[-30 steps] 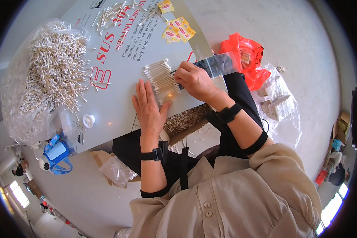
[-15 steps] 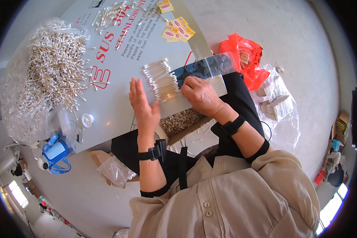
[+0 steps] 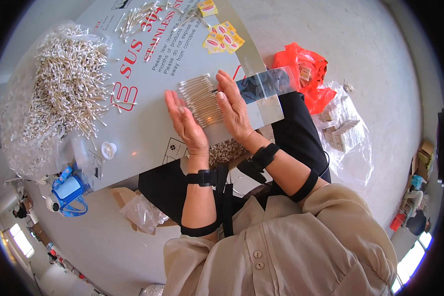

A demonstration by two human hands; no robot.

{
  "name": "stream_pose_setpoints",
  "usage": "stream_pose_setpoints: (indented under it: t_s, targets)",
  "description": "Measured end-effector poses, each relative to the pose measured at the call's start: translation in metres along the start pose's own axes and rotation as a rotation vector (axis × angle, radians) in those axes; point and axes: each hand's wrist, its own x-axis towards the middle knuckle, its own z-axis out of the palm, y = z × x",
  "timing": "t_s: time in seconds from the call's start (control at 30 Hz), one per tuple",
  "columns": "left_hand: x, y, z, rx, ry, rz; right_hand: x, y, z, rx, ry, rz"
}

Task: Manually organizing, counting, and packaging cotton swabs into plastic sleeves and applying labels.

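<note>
A flat row of cotton swabs (image 3: 201, 97) with pale wooden sticks lies on the steel sheet (image 3: 143, 123) that serves as a work surface. My left hand (image 3: 185, 126) stands edge-on against the near left side of the row, fingers straight. My right hand (image 3: 233, 106) presses flat against the row's right side. A clear plastic sleeve (image 3: 264, 86) lies just right of my right hand, its mouth toward the swabs.
A big heap of loose swabs (image 3: 66, 84) in clear plastic fills the left. Small yellow packets (image 3: 222, 39) and stray swabs (image 3: 138, 15) lie at the far edge. A red bag (image 3: 301, 74), a clear bag of packed bundles (image 3: 343, 135) and a blue tape dispenser (image 3: 69, 192) lie around.
My right hand came off the top of the swabs and moved to their right side. My left hand slid up against their left side, squaring the row between both palms.
</note>
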Motion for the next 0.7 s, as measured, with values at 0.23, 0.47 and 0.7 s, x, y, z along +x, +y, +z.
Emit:
stream_pose_setpoints:
  t_s: [0.23,0.47,0.7]
  targets:
    - [0.012,0.006,-0.007,-0.002,0.032,0.020,0.016,0.008,-0.007,0.036,0.020,0.052]
    - [0.048,-0.003,-0.001,-0.057,0.023,0.003,0.045,0.010,0.004,0.017,-0.027,0.036]
    - [0.038,0.010,-0.011,0.101,-0.040,0.024,0.043,0.012,-0.003,0.138,-0.007,0.105]
